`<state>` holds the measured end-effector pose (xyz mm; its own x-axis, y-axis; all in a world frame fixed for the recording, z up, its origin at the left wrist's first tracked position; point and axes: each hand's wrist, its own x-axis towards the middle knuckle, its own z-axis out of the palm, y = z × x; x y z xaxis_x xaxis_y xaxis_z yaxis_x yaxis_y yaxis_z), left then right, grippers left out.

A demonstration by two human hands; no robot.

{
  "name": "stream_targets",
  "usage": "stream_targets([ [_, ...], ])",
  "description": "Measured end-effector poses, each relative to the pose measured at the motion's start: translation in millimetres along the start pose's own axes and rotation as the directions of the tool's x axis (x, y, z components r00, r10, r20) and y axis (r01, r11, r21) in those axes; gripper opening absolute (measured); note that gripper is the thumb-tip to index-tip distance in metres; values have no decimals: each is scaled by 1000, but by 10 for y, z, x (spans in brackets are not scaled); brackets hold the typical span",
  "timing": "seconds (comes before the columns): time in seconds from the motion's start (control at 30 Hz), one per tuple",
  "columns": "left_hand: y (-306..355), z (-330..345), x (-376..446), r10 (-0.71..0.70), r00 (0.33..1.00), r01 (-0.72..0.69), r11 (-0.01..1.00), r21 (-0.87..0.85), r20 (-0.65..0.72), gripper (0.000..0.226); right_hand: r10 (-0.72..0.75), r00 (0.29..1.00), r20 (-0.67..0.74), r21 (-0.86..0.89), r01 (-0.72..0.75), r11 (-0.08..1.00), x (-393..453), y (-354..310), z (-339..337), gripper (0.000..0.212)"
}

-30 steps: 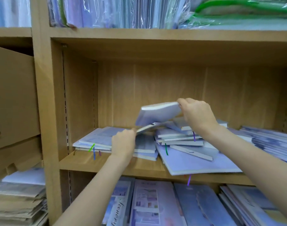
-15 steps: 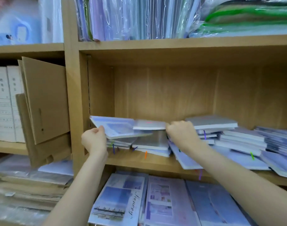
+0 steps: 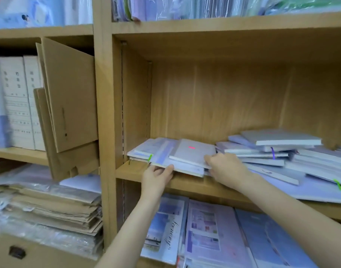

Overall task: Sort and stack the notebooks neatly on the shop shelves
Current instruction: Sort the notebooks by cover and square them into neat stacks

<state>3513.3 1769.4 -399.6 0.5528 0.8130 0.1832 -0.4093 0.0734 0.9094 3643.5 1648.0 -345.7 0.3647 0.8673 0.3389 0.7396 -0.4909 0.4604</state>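
- Nearest, on the bottom shelf, large flat picture pads [image 3: 202, 235] lie side by side, one with cursive lettering on its cover.
- Above them runs the wooden shelf board [image 3: 189, 183], and both forearms reach up over its front edge.
- The left hand [image 3: 157, 176] grips the front edge of the left notebook stack [image 3: 165, 154]: thumb on top of the lowest large cover, the other fingers tucked underneath and hidden.
- The right hand [image 3: 224, 167] is at the right side of that stack, fingers curled against the edge of the grey notebook [image 3: 193, 152] on top, which carries a small pink mark; whether they pinch it or only push cannot be told.
- Just right of that hand, a loose pile of notebooks [image 3: 278, 151] sprawls askew, with purple and green ribbon markers sticking out.
- In the left bay, tilted cardboard sheets [image 3: 69, 93] lean beside white boxes [image 3: 20, 101].
- Farthest, the top shelf holds plastic-wrapped stock [image 3: 185, 6].
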Motion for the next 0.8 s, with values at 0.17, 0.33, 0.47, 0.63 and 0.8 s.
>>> stream_targets([
  [0.17,-45,-274,-51,364,926,-314,892,326,-103,45,57,997,-49,16,-56,998,70,28,46,30],
  [0.33,-213,-293,-3,654,710,-577,330,747,260,43,33,996,-78,0,-34,999,57,26,76,31],
  [0.47,-228,-263,181,628,613,-599,-27,800,480,40,41,996,-84,-10,-42,999,17,51,28,29],
  [0.63,-59,-216,272,568,750,-540,228,810,340,29,80,993,-88,-83,-87,993,-158,104,-39,23],
  [0.8,388,-453,258,719,663,-499,218,839,208,8,155,987,28,-59,-154,986,-179,96,-65,23],
])
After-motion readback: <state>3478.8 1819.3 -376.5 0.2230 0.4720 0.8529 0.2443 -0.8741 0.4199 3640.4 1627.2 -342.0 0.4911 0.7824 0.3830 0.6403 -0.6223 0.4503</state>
